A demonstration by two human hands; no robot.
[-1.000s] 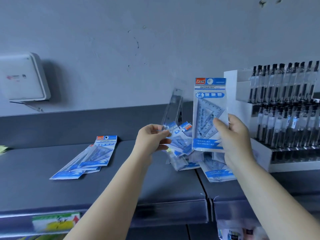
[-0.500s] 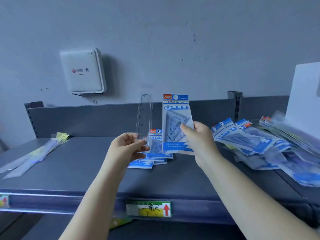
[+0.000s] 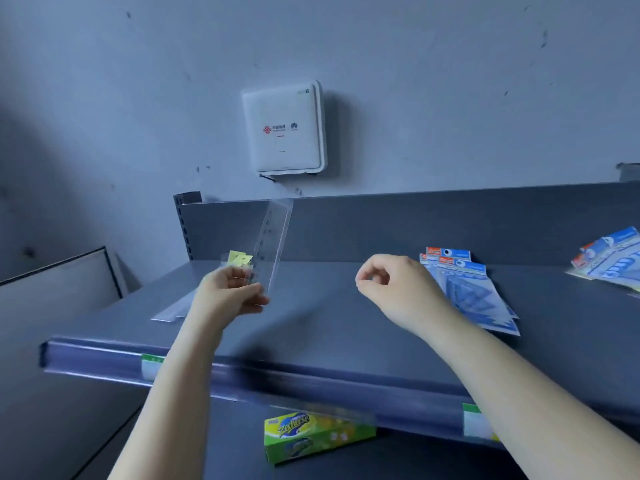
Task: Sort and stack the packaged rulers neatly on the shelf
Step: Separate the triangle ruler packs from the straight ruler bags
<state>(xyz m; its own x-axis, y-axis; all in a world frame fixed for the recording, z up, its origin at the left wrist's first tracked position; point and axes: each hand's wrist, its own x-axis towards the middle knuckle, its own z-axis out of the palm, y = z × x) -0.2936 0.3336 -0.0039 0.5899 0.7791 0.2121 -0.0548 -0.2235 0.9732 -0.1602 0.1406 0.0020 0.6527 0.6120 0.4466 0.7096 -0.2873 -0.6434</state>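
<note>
My left hand (image 3: pixel 230 292) grips the lower end of a clear straight ruler (image 3: pixel 274 237) in a transparent sleeve, held upright and tilted right above the grey shelf (image 3: pixel 332 327). Behind that hand lie clear ruler packs with a yellow tag (image 3: pixel 239 259), partly hidden. My right hand (image 3: pixel 394 289) hovers over the shelf with fingers curled and nothing in it. Just right of it lies a small stack of blue set-square packs (image 3: pixel 464 289). More blue packs (image 3: pixel 613 258) lie in a loose heap at the far right edge.
A white box (image 3: pixel 284 128) hangs on the wall above the shelf's back panel. A green and yellow carton (image 3: pixel 317 436) sits on the lower level under the shelf's front rail (image 3: pixel 311 382). A grey cabinet (image 3: pixel 52 306) stands to the left.
The view has swung left. My right hand has let go of the blue set-square pack, which now lies on the stack. My left hand still holds the clear ruler.
</note>
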